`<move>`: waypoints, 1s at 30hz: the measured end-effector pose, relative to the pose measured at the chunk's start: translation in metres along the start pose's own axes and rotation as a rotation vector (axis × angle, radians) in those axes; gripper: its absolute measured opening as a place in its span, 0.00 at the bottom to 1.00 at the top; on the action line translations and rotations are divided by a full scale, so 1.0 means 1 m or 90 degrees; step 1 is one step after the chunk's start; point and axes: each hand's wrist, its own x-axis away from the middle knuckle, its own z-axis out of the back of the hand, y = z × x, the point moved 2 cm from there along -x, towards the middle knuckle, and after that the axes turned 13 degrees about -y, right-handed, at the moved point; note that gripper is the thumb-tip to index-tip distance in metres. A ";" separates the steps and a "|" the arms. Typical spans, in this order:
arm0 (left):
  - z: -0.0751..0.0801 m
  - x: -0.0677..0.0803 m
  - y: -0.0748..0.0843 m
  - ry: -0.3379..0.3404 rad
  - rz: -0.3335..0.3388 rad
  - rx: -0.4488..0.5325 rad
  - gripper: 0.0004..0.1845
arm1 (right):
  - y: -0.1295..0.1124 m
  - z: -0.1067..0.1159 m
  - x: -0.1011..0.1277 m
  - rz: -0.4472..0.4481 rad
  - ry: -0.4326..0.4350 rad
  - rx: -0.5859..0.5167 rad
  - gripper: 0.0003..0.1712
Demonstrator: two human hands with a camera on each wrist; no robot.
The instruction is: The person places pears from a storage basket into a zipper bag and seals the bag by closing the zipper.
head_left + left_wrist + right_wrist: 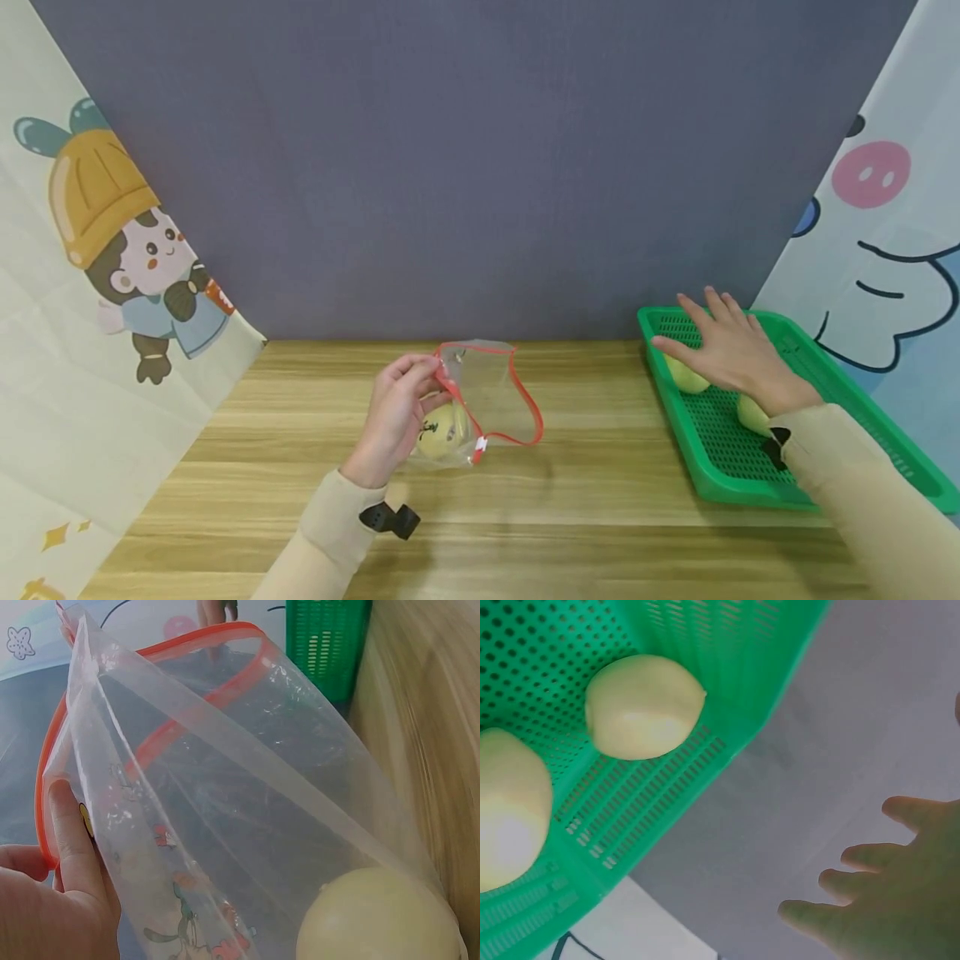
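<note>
My left hand [390, 408] pinches the red-edged mouth of a clear zip bag [491, 387] between thumb and fingers, with the mouth gaping toward the right. Inside the bag, low on the left, rests a pale yellow, rounded fruit [379, 922]. Cartoon prints show on the plastic in the left wrist view. My right hand [727, 350] hovers over the green basket [678, 437], fingers spread and holding nothing. Two similar yellow fruits lie in the basket: one [645, 709] has a small pointed tip, and the other [510, 810] is cut off by the right wrist view's edge.
The wood-grain table [585, 533] runs under everything. A grey backdrop [480, 167] rises behind it. Printed cloths flank both sides, with a cartoon child [157, 275] at left and a pink-nosed figure [870, 175] at right. The basket's raised rim stands at the right.
</note>
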 end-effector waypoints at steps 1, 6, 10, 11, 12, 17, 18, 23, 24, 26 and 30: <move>0.000 0.000 0.000 0.000 0.001 0.000 0.03 | 0.002 0.000 0.000 -0.002 -0.001 -0.001 0.55; 0.001 0.000 0.000 0.000 0.004 0.000 0.04 | 0.014 0.000 0.004 -0.012 0.000 -0.016 0.56; 0.001 0.001 0.000 -0.003 0.005 -0.003 0.05 | 0.023 0.000 0.008 -0.019 0.003 -0.034 0.55; 0.001 0.001 0.000 -0.002 0.004 -0.003 0.05 | 0.025 0.000 0.008 -0.021 0.003 -0.034 0.55; 0.001 0.001 0.000 -0.002 0.004 -0.003 0.05 | 0.027 0.000 0.009 -0.022 0.004 -0.033 0.55; 0.000 0.001 0.000 0.000 0.003 0.001 0.04 | 0.038 -0.002 0.013 -0.030 0.006 -0.025 0.55; 0.000 0.000 0.000 0.000 0.002 0.002 0.03 | 0.041 -0.002 0.013 -0.032 0.009 -0.024 0.55; 0.000 0.000 0.001 -0.001 0.002 -0.003 0.03 | 0.051 -0.005 0.014 -0.038 0.012 -0.024 0.55; 0.000 0.001 0.001 -0.002 0.002 -0.004 0.03 | 0.053 -0.006 0.015 -0.041 0.011 -0.024 0.55; 0.000 0.001 0.001 -0.003 0.002 -0.005 0.05 | 0.057 -0.007 0.015 -0.043 0.007 -0.025 0.55; 0.000 0.001 0.001 -0.002 0.002 -0.002 0.04 | 0.062 -0.008 0.017 -0.048 -0.006 -0.020 0.55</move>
